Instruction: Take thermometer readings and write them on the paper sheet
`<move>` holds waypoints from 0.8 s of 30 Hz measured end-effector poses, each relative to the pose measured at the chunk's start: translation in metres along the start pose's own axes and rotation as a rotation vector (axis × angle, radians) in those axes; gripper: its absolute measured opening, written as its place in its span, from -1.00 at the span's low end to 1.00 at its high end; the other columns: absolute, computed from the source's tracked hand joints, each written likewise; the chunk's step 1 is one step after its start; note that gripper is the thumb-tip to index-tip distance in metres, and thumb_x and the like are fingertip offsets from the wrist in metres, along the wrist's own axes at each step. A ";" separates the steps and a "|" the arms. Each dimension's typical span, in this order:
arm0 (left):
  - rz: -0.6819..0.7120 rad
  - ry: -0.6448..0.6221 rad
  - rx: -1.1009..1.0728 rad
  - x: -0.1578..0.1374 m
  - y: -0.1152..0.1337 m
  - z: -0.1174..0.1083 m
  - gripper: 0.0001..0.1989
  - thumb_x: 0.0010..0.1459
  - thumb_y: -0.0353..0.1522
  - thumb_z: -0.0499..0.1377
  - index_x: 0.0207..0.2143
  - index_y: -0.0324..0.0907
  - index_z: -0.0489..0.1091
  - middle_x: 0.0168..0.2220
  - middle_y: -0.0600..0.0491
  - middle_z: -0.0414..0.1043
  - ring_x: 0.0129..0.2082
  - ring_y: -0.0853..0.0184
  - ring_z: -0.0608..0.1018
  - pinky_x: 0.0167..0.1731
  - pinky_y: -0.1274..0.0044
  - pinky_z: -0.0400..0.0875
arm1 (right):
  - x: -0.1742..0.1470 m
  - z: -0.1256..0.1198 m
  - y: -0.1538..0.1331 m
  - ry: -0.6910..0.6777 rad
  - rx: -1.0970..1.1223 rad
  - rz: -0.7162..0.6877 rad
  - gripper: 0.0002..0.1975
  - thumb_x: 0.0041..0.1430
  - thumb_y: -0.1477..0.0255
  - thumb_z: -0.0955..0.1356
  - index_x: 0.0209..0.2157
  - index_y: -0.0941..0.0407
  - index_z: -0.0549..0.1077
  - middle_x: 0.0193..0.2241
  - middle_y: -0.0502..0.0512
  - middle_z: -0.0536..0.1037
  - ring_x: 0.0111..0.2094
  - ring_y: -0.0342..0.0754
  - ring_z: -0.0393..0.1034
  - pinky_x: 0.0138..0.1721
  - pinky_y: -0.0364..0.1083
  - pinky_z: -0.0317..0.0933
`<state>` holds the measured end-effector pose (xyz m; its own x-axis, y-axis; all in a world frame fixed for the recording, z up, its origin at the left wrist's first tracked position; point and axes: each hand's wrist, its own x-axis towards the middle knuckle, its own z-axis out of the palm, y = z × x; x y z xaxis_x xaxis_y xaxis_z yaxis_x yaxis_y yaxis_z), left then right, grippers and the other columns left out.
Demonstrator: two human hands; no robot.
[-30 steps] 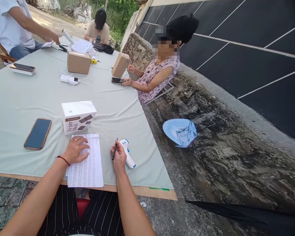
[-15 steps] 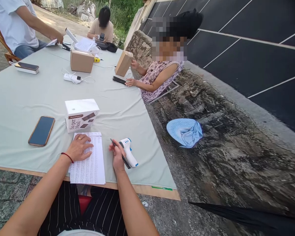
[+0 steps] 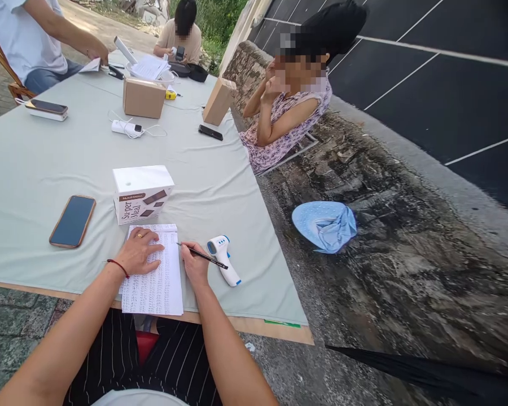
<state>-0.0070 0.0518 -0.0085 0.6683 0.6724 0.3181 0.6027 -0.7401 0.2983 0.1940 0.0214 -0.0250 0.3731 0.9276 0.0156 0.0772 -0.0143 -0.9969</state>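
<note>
My left hand [image 3: 141, 251] lies flat with spread fingers on a stack of paper sheets [image 3: 163, 287] covered in small handwriting. In my right hand [image 3: 195, 264] is a black pen [image 3: 214, 260], pinched between the fingers, its tip at the right edge of the top sheet. Just right of that hand lies a white and blue infrared thermometer [image 3: 225, 260]; the pen's back end crosses over it. Behind the sheets stands a white "Su-per Meal" box [image 3: 143, 194]. A smartphone [image 3: 73, 221] in a brown case rests to the left.
A pale cloth covers the table [image 3: 46, 169]. Farther back are a cardboard box [image 3: 143, 100], an upright carton [image 3: 219, 102], a black phone [image 3: 210, 132], a white device with a cable [image 3: 126, 128] and papers [image 3: 149, 66]. Three people sit around. A blue hat [image 3: 325, 226] lies right of the table.
My right hand has moved left to the paper's edge, and the pen has swung to a flatter slant. The person at the right has let go of the carton and raised both hands toward the face.
</note>
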 end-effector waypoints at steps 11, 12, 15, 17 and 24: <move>-0.583 1.218 -0.466 -0.007 -0.022 -0.007 -0.88 0.27 -0.28 0.05 -0.30 -0.13 0.21 -0.37 0.10 0.26 -0.43 0.40 0.35 -0.38 0.49 0.28 | 0.005 0.002 0.014 0.071 -0.035 0.026 -0.79 -0.11 0.25 0.35 -0.44 0.10 0.41 -0.57 -0.05 0.44 -0.53 -0.12 0.25 -0.46 -0.10 0.19; -0.724 1.330 -0.594 -0.007 -0.029 -0.008 -0.87 0.29 -0.27 0.01 -0.30 -0.12 0.16 -0.42 0.15 0.19 -0.49 0.42 0.30 -0.43 0.52 0.25 | 0.005 0.002 0.015 0.064 -0.038 0.017 -0.79 -0.11 0.26 0.35 -0.45 0.10 0.41 -0.57 -0.05 0.43 -0.53 -0.12 0.26 -0.46 -0.10 0.19; -0.962 1.322 -0.828 -0.007 -0.041 -0.007 -0.85 0.21 -0.29 0.09 -0.32 -0.12 0.14 -0.45 0.19 0.18 -0.52 0.46 0.30 -0.44 0.54 0.25 | 0.004 0.001 0.016 0.051 -0.039 -0.005 -0.81 -0.10 0.27 0.35 -0.45 0.10 0.40 -0.58 -0.06 0.43 -0.53 -0.11 0.26 -0.46 -0.10 0.18; -0.953 1.273 -0.772 -0.006 -0.040 -0.005 -0.81 0.12 -0.31 0.18 -0.31 -0.14 0.19 -0.40 0.16 0.24 -0.46 0.46 0.34 -0.38 0.54 0.27 | 0.005 0.000 0.018 0.058 -0.023 -0.001 -0.80 -0.08 0.26 0.36 -0.44 0.10 0.40 -0.59 -0.07 0.41 -0.54 -0.12 0.24 -0.48 -0.10 0.17; -0.722 1.050 -0.635 -0.006 -0.018 0.000 -0.76 0.05 -0.28 0.27 -0.27 -0.14 0.30 -0.40 0.15 0.28 -0.44 0.43 0.36 -0.36 0.53 0.29 | 0.007 0.002 0.026 0.094 0.008 -0.031 -0.80 -0.05 0.26 0.36 -0.43 0.10 0.41 -0.58 -0.07 0.41 -0.54 -0.12 0.24 -0.46 -0.10 0.18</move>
<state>-0.0214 0.0613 -0.0160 -0.4940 0.7960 0.3499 0.1847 -0.2972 0.9368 0.1967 0.0281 -0.0513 0.4557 0.8885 0.0533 0.0831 0.0172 -0.9964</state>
